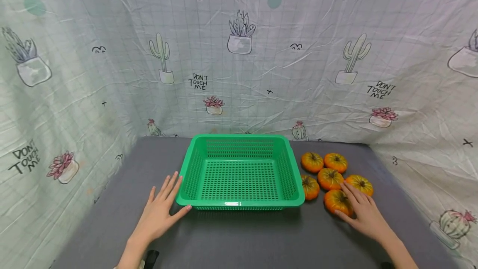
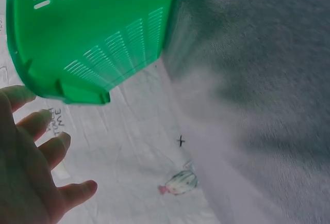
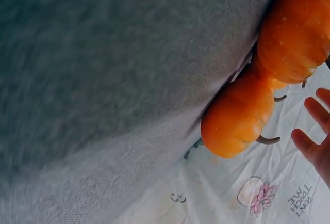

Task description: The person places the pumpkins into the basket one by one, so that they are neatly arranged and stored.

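A green plastic basket (image 1: 257,203) with slotted walls sits on the dark table, nothing inside it. My left hand (image 1: 156,216) is spread beside its front left corner, fingertips right at the rim; in the left wrist view the fingers (image 2: 56,149) extend below the basket (image 2: 98,30). Several small orange pumpkins (image 1: 330,179) cluster to the right of the basket. Over the nearest pumpkin (image 1: 337,202) my right hand (image 1: 364,215) reaches with relaxed fingers, thumb overlapping its front edge. In the right wrist view, fingers (image 3: 317,113) hover near stemmed pumpkins (image 3: 237,116).
The dark grey table (image 1: 257,244) extends in front of the basket and to both sides. A pale cloth (image 1: 269,69) printed with cacti hangs behind the table and along both sides. One pumpkin (image 1: 310,187) sits tight against the basket's right wall.
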### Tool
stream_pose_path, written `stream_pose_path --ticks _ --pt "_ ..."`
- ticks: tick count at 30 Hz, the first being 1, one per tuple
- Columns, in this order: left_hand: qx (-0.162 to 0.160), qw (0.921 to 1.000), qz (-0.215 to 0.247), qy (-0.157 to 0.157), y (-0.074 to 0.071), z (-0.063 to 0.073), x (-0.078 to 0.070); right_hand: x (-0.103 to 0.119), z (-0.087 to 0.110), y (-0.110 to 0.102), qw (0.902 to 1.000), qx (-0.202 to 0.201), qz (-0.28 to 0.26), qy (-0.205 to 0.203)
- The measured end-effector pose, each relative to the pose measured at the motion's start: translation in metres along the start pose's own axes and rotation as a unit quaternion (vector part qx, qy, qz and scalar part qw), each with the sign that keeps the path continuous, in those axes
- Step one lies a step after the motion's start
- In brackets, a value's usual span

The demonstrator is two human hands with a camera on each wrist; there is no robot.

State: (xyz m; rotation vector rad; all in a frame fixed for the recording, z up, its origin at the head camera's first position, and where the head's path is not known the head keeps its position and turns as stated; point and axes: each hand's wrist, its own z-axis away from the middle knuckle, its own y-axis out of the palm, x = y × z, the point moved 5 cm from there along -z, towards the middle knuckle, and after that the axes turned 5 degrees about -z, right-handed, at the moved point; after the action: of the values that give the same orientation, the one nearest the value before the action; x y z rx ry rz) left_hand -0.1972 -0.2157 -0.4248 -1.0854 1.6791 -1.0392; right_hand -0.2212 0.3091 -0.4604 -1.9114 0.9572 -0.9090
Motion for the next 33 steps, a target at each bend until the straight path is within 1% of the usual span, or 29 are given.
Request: stream_pose_path --ticks 3,6,10,15,20,27,30,33 --pt "0.000 1.0000 0.008 0.003 0.004 -0.006 -0.002 -0.002 -0.003 0.001 0.9998 0.009 0.001 0.017" --pt "0.014 0.9998 0.014 0.001 0.008 -0.012 -0.003 -0.003 -0.003 0.002 0.9989 0.023 0.000 0.041" --pt "0.015 0.9997 0.019 -0.002 0.011 -0.016 -0.005 -0.004 -0.004 0.003 0.9973 0.036 0.003 0.064" --pt "-0.004 0.9999 0.007 0.007 0.010 -0.021 -0.009 -0.005 -0.005 0.005 0.9964 0.044 0.017 0.071" --pt "0.002 1.0000 0.001 0.005 0.013 -0.024 -0.010 -0.007 -0.007 0.008 0.9953 0.058 0.030 0.071" --pt "-0.006 0.9999 0.008 0.007 0.018 -0.024 -0.013 -0.017 -0.009 0.007 0.9936 0.060 -0.001 0.096" --pt "-0.011 0.9998 0.014 0.005 0.018 -0.024 -0.012 -0.022 -0.010 0.009 0.9933 0.059 -0.015 0.098" --pt "-0.019 0.9997 0.017 0.006 0.018 -0.025 -0.012 -0.023 -0.009 0.010 0.9927 0.064 -0.017 0.101"
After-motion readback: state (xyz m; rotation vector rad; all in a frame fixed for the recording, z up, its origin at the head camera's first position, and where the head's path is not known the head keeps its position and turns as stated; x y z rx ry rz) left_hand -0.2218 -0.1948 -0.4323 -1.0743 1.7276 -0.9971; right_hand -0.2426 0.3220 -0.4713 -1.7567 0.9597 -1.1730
